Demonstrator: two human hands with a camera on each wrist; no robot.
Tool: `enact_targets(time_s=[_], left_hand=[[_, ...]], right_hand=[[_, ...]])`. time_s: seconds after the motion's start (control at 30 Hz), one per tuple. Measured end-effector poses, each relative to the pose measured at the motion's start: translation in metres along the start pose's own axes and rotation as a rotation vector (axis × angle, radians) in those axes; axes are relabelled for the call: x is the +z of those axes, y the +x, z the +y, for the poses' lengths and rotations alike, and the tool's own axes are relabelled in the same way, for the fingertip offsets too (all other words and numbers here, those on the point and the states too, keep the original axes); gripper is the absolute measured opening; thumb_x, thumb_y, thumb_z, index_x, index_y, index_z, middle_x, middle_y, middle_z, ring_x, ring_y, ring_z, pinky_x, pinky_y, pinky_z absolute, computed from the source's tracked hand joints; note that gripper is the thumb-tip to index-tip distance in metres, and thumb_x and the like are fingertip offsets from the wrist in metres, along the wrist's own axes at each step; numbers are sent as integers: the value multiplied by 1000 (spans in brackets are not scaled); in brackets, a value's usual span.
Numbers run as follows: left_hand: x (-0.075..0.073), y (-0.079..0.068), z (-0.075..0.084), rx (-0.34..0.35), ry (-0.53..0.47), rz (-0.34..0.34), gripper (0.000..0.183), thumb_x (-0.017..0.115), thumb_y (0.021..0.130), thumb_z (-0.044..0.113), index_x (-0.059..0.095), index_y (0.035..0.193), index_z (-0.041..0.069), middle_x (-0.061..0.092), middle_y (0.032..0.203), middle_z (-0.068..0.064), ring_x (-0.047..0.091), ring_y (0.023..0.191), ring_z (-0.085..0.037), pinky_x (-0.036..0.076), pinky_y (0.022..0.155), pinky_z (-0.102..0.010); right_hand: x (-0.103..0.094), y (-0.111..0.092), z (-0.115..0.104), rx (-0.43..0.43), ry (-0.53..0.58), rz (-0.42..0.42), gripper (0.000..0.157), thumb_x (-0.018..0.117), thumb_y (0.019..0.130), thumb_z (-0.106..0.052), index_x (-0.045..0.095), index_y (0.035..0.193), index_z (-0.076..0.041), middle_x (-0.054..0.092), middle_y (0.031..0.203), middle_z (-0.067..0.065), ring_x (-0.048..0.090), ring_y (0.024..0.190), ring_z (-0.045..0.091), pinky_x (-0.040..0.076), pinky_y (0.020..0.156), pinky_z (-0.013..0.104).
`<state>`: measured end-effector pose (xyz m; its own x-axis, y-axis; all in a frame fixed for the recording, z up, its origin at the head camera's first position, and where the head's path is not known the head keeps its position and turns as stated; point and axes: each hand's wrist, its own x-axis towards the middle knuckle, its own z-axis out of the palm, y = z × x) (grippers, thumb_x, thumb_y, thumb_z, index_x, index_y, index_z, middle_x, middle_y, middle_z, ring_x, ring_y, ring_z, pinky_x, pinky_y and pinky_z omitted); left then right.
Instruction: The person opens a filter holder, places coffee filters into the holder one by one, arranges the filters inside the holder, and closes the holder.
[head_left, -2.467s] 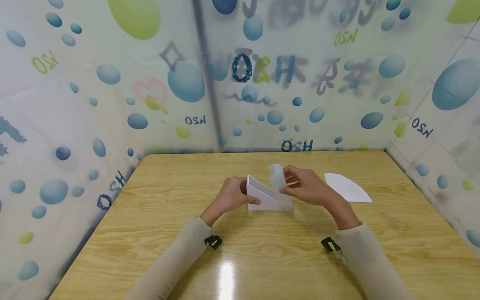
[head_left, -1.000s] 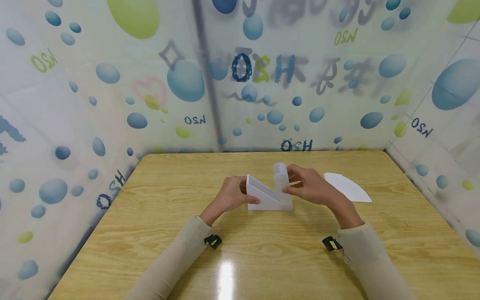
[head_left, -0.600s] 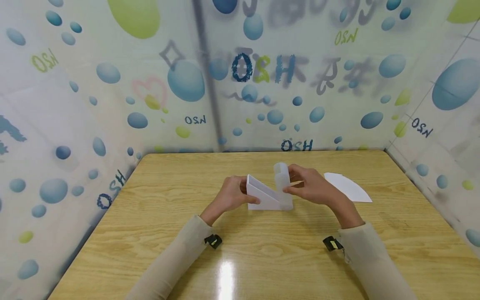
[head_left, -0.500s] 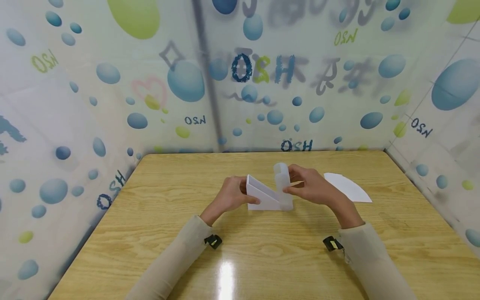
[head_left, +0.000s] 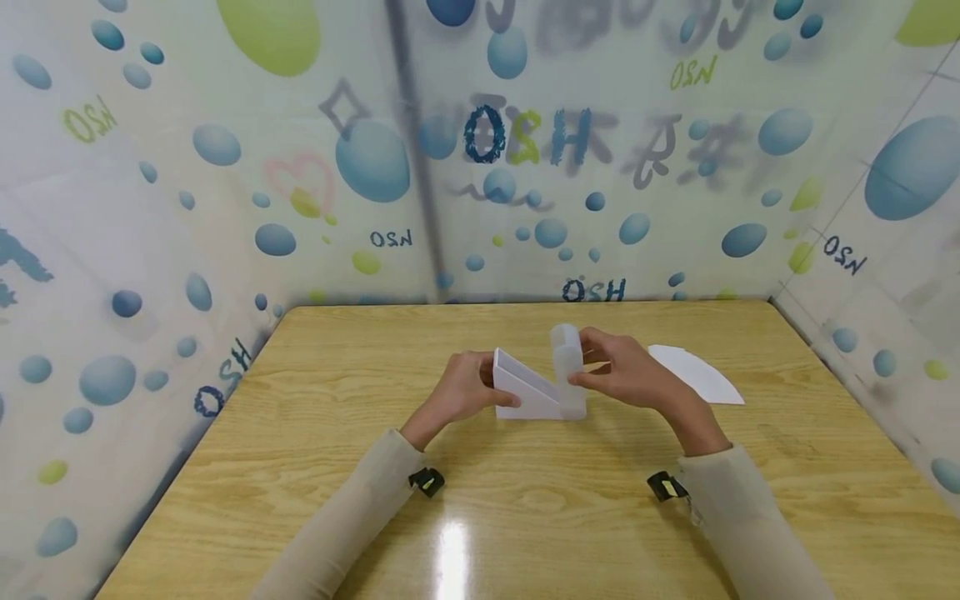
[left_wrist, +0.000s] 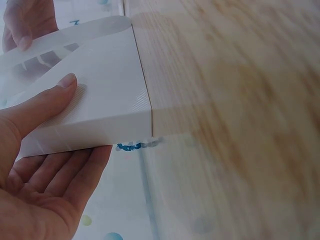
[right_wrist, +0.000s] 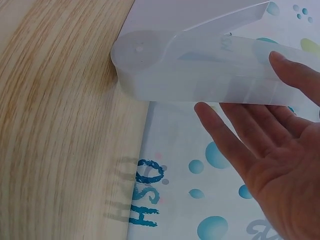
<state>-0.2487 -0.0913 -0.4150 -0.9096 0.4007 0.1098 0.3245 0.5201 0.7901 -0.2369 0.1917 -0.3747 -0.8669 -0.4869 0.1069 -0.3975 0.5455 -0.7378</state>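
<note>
A white box [head_left: 528, 402] with a slanted open top stands on the table, its tall end to the left. My left hand [head_left: 465, 388] grips that end, thumb on the near face and fingers behind, as the left wrist view confirms. Hinged at the low right corner, a translucent lid [head_left: 567, 360] stands swung up, nearly upright. My right hand [head_left: 628, 372] holds the lid's right side between thumb and fingers. In the right wrist view, the round pivot [right_wrist: 139, 48] joins lid and box, and the thumb lies over the lid's side.
Behind the right forearm lies a white fan-shaped sheet [head_left: 697, 377] on the wooden table [head_left: 360, 350]. Printed walls [head_left: 480, 250] with blue and green dots close off the back and both sides of the table.
The lid has swung a little to the right, from leaning over the box to nearly upright, and my right hand has shifted right with it. My left hand and the box stay put.
</note>
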Motion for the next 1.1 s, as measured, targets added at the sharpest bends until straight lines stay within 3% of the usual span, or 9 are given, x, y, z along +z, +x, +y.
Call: enact_targets(time_s=[1.1], left_hand=[[1,0,-1,1,-12,-6,38,91,79,13,76,114,9,80,107,-10,78,88,-18,63,75,-31]], right_hand=[[-2,-3,3,1,3,1,42,76,95,-15,57,131,-6,70,123,15,69,117,37,59,94,53]])
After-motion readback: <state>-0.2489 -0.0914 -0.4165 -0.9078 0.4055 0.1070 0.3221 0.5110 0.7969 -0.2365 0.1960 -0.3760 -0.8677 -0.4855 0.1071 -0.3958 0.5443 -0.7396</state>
